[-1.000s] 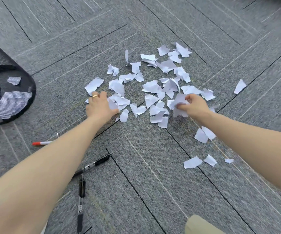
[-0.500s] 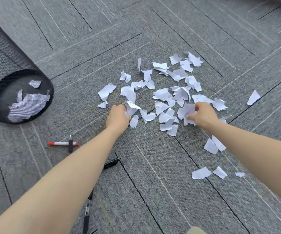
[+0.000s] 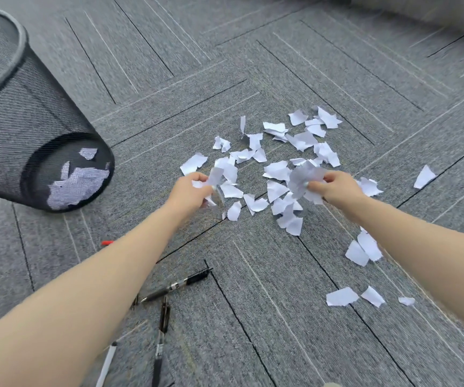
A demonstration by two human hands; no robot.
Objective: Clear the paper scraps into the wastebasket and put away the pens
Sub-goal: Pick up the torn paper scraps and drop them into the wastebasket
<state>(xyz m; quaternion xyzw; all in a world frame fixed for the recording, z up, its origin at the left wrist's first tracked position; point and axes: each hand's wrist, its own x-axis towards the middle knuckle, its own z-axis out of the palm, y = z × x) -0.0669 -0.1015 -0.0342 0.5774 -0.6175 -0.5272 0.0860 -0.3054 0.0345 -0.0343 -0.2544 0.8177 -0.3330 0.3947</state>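
Several white paper scraps (image 3: 277, 169) lie scattered on the grey carpet. My left hand (image 3: 189, 191) is closed around a few scraps at the pile's left edge. My right hand (image 3: 337, 187) grips a bunch of scraps at the pile's right side, lifted a little. A black mesh wastebasket (image 3: 10, 113) stands at the far left with scraps visible through its wall. Two black pens (image 3: 178, 284) (image 3: 161, 344) lie below my left forearm. A red pen tip (image 3: 107, 243) pokes out from behind that arm, and a white pen (image 3: 107, 364) lies near the bottom edge.
More loose scraps lie apart from the pile: one at the far right (image 3: 423, 177), a pair under my right forearm (image 3: 362, 251), and three small ones lower right (image 3: 342, 296). A pale edge of furniture (image 3: 420, 12) runs along the top right.
Both hands have closed on scraps and lifted them slightly off the carpet. The view has shifted, so the wastebasket looks nearer and larger at the left.
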